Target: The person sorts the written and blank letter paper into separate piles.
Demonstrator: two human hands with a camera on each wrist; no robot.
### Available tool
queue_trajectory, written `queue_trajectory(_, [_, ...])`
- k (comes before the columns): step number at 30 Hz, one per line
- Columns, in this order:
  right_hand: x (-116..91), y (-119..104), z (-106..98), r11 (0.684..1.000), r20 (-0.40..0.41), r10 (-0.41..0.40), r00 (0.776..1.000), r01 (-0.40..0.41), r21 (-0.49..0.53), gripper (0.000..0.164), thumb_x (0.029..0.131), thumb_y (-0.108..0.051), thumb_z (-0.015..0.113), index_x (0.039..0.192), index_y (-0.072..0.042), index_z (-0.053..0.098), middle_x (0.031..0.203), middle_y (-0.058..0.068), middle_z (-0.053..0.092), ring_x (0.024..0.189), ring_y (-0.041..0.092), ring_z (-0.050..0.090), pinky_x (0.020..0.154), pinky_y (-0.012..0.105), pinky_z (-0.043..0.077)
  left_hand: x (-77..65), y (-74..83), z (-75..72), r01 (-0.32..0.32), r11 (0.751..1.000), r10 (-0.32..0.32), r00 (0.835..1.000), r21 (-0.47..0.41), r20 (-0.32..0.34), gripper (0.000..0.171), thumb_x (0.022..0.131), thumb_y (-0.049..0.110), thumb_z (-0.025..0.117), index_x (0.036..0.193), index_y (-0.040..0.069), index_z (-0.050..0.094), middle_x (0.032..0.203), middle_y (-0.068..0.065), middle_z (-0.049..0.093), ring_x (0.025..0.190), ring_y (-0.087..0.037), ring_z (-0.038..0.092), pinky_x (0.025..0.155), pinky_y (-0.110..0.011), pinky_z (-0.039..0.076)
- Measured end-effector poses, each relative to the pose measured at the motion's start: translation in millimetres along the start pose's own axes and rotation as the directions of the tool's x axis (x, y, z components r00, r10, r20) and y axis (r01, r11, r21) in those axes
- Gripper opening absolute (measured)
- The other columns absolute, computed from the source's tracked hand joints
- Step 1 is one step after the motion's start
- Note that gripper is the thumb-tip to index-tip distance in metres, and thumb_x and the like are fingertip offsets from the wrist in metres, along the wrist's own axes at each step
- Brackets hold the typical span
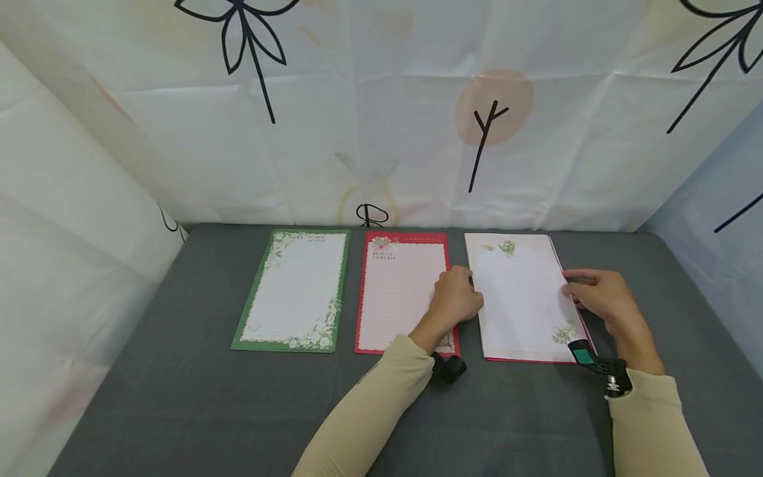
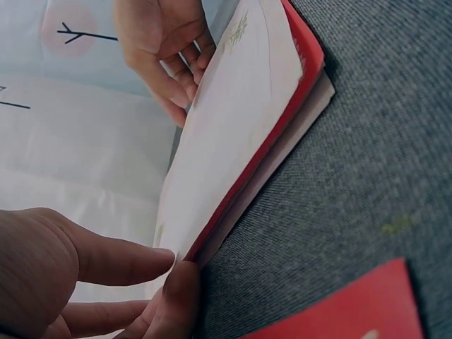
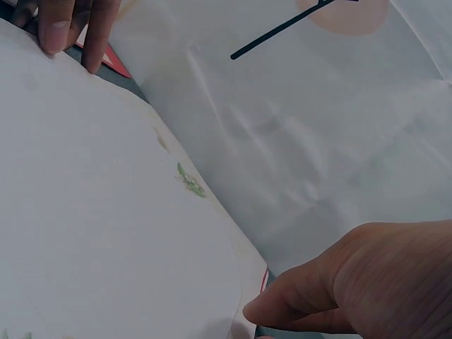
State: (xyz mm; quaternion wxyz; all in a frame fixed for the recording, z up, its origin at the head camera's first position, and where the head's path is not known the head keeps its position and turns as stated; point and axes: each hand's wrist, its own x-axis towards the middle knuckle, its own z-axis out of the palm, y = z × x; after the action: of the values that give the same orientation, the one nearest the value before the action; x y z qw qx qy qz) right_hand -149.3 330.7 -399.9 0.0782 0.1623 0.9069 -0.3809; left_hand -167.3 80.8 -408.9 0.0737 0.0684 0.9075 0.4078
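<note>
A stack of decorated letter paper (image 1: 518, 298) lies at the right. Its white top sheet has small green plant prints, and red shows beneath it in the left wrist view. My left hand (image 1: 456, 295) pinches the stack's left edge, thumb and fingertips meeting at the border. On the opposite edge, my right hand (image 1: 602, 295) grips with its thumb on top; the fingers underneath are mostly hidden. In the right wrist view, the top sheet (image 3: 106, 212) bows slightly between both hands. My left forearm crosses over a red-bordered sheet (image 1: 405, 298).
A green-bordered sheet (image 1: 292, 291) with white flowers lies at the left, beside the red-bordered one. All rest on a dark grey cloth-covered table (image 1: 238, 411). A white curtain (image 1: 387, 132) with plant drawings hangs behind, and cloth also hangs along both sides.
</note>
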Motion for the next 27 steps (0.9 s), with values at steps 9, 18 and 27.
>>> queue_trajectory(9, [-2.6,-2.3,-1.9,1.000,-0.059,0.000,0.998,0.001,0.005,0.050,0.101,-0.020,0.055,0.140,0.010,0.053,0.124,0.036,0.059,0.098,0.041,0.061,0.077,0.050,0.049,-4.9,1.2,-8.7,-0.046,0.999,0.045,0.999,-0.027,-0.016,0.016,0.089,0.007,0.068,0.099,-0.004,0.072,0.055,-0.004,0.056,0.048,-0.016,0.053,0.043,-0.026,0.043])
queue_trajectory(18, [-6.1,-13.9,0.4,1.000,-0.129,-0.007,0.992,0.006,-0.009,0.049,0.103,-0.026,0.056,0.141,0.006,0.055,0.131,0.035,0.054,0.110,0.048,0.057,0.083,0.059,0.047,-15.2,-16.9,-39.8,-0.101,0.993,0.098,0.994,-0.067,-0.051,0.041,0.091,0.012,0.072,0.128,-0.004,0.066,0.081,-0.006,0.070,0.077,-0.020,0.065,0.062,-0.030,0.049])
queue_trajectory(27, [-13.9,-32.6,16.0,0.984,-0.194,-0.179,0.965,0.171,-0.054,0.042,0.100,-0.021,0.062,0.134,0.003,0.063,0.112,0.027,0.064,0.091,0.033,0.058,0.059,0.030,0.044,-24.7,-47.3,-78.1,-0.082,0.995,0.074,0.989,-0.058,-0.129,0.042,0.090,0.014,0.074,0.128,-0.002,0.067,0.089,-0.008,0.072,0.083,-0.022,0.069,0.067,-0.035,0.051])
